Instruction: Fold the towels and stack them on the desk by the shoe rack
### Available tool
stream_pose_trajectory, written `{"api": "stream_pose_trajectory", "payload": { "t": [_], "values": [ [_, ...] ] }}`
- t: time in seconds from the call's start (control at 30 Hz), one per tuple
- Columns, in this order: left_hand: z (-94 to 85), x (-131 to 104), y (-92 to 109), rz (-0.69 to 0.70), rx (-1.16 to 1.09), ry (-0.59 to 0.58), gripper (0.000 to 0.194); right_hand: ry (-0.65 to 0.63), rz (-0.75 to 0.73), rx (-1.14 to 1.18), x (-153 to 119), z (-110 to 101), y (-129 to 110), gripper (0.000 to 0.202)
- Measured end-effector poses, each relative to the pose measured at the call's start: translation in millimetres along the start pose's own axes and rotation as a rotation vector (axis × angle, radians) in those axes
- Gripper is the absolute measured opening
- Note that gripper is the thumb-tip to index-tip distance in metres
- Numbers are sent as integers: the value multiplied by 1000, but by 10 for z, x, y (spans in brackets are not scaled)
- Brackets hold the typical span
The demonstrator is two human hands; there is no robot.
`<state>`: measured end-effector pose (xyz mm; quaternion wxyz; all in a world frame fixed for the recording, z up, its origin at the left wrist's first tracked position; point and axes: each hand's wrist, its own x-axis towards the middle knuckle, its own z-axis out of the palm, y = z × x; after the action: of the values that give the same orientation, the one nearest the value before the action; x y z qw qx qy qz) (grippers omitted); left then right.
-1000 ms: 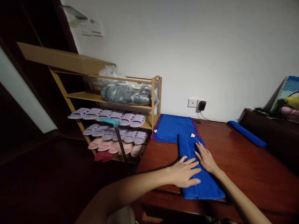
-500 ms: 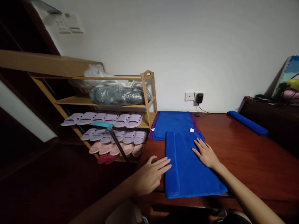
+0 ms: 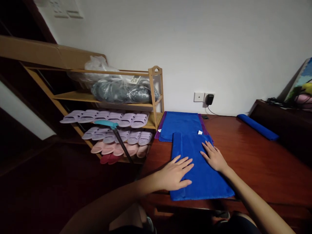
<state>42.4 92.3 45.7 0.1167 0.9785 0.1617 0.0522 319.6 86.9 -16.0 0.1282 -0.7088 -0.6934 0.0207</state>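
A blue towel [image 3: 195, 187] lies flat near the front edge of the wooden table, its left side folded over in a narrow strip. My left hand [image 3: 174, 174] rests palm down across that folded strip, fingers spread. On the towel's upper right part lies my right hand [image 3: 214, 158], flat with its fingers apart. Just behind, a stack of blue and purple towels [image 3: 181, 122] shows two white tags; the front towel overlaps its near edge. Neither hand grips anything.
A rolled blue towel [image 3: 258, 126] sits at the table's [image 3: 263, 169] right rear. To the left stands a wooden rack [image 3: 152, 87] with several slippers [image 3: 138, 120] and plastic-wrapped goods. A teal-topped pole [image 3: 107, 123] leans before it. A black adapter [image 3: 209, 99] is plugged into the wall.
My left hand has moved right, from the towel's left edge onto the folded strip, and its fingers have spread. My right hand stays in place on the towel. The view has tilted slightly.
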Motion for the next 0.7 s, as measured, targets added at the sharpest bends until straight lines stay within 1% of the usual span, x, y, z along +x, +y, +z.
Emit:
{"api": "stream_pose_trajectory", "payload": {
  "t": [0.1,0.23,0.3,0.37,0.4,0.47,0.53,0.57,0.6,0.63,0.7],
  "values": [
    [-85,-317,-100,-76,24,-7,58,-1,2,12,-6,-16,-10,71],
    [-225,-763,-194,-201,10,-38,58,22,2,35,-7,-10,-11,71],
    [-254,-909,-236,-224,-30,-51,57,34,6,54,-6,0,-6,71],
    [-254,-970,-298,-238,-86,-24,51,50,7,77,-10,4,-2,70],
    [-247,-965,-339,-256,-117,22,46,65,7,88,-14,1,-1,70],
    [-232,-890,-430,-328,-165,179,37,118,37,98,-28,-17,0,67],
    [-231,-746,-507,-416,-163,362,32,172,160,72,-42,-54,4,63],
    [-235,-660,-531,-442,-135,424,32,187,245,49,-46,-78,10,61],
    [-241,-569,-544,-457,-84,456,32,190,327,25,-45,-104,19,59],
    [-246,-478,-547,-473,-15,460,34,181,394,4,-36,-130,31,57],
    [-251,-299,-536,-541,143,401,42,141,468,-14,9,-182,64,55]
  ]
}}
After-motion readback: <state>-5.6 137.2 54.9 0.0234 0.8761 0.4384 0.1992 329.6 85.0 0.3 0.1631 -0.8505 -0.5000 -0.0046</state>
